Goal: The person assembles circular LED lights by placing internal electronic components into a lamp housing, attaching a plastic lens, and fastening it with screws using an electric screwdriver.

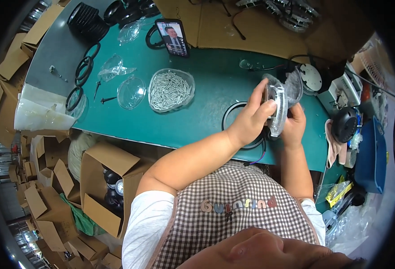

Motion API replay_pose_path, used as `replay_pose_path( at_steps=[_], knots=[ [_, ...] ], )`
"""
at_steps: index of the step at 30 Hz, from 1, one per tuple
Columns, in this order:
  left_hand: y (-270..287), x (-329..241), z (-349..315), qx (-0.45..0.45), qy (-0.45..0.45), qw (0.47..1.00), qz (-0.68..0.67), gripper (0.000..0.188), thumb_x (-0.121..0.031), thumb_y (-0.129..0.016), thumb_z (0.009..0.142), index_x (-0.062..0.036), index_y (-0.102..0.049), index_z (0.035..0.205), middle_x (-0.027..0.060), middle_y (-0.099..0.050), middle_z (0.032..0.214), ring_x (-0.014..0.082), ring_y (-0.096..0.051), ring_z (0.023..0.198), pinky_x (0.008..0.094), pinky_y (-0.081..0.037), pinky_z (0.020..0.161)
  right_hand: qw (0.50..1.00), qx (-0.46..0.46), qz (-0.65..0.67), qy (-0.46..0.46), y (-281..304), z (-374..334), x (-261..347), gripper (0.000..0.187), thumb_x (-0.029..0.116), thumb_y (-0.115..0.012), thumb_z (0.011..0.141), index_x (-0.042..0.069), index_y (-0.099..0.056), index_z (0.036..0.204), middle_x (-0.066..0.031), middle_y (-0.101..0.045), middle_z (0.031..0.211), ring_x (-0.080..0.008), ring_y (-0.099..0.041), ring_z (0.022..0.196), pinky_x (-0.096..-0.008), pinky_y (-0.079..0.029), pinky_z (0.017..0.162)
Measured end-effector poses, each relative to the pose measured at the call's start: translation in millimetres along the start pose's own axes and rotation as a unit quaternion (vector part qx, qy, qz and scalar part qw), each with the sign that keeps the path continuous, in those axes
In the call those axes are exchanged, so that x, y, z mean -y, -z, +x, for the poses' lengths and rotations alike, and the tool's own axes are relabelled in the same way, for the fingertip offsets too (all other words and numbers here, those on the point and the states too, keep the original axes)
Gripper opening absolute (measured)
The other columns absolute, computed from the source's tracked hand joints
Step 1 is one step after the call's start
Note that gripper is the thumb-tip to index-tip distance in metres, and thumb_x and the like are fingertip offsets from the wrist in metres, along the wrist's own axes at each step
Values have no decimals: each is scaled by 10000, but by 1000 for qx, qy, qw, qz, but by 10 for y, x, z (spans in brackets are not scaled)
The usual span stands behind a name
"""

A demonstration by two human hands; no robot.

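Note:
My left hand [254,110] grips a clear, ribbed round plastic lamp part [278,110], held on edge above the bench, with the thumb on its face and fingers along its rim. My right hand [294,125] is closed on the same part from the other side; its fingertips are partly hidden behind it. Just beyond sits a cloudy clear plastic tub [294,87]; its contents I cannot make out. Below my hands lies a black ring [227,117], partly covered by my left forearm, with a thin dark wire [263,154] near the bench edge.
On the green bench [197,130], a clear tub of metal screws [171,89] stands left of centre. Beyond it a phone [173,37] is propped up. Black rings [84,69] lie at the left, a white round plate [311,77] at the right. Open cardboard boxes [101,188] stand below left.

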State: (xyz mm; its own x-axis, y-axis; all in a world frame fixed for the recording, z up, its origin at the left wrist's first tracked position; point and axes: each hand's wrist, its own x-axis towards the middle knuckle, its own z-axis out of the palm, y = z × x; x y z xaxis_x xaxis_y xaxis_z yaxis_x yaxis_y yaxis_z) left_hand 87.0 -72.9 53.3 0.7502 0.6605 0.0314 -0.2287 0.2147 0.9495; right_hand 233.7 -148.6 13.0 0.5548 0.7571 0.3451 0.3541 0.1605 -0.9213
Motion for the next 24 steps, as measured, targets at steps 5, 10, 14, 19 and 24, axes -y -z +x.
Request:
replay_pose_path(
  at_steps=[5,10,14,19,24],
  knots=[
    [96,55,119,15,37,987,-157,684,-438,-348,1053,-19,-184,1568,119,-493,1414,198,-454,1307,329,-322,1116,965,47,-73,249,-3,-143,309,160,-72,-704,697,16,-631,809,-115,-625,855,-264,-608,783,-337,-491,719],
    [90,-3,78,34,3,993,-115,718,-464,-355,1052,7,-180,1564,141,-483,1429,208,-437,1332,333,-340,1104,976,48,-40,207,6,-8,228,132,-70,-700,709,10,-622,779,-100,-598,827,-243,-582,747,-324,-462,677],
    [67,11,3,23,-33,999,7,715,-453,-372,1050,7,-178,1563,159,-481,1423,230,-470,1300,329,-363,1088,996,-1,-7,88,43,24,-7,93,-65,-690,743,-4,-637,788,-95,-564,804,-235,-553,709,-324,-442,651],
    [110,11,26,14,-19,999,-42,701,-449,-366,1055,-10,-174,1566,166,-499,1391,218,-490,1270,319,-342,1096,969,16,-96,229,-10,-151,306,113,-57,-690,788,1,-670,882,-114,-602,891,-245,-592,778,-326,-479,701],
    [107,5,28,29,-9,995,-91,626,-400,-300,1072,-48,-190,1578,128,-505,1389,198,-500,1259,335,-359,1093,961,49,-131,240,22,-171,316,148,-28,-708,818,-6,-680,961,-143,-613,998,-271,-619,855,-319,-496,761]
  ],
)
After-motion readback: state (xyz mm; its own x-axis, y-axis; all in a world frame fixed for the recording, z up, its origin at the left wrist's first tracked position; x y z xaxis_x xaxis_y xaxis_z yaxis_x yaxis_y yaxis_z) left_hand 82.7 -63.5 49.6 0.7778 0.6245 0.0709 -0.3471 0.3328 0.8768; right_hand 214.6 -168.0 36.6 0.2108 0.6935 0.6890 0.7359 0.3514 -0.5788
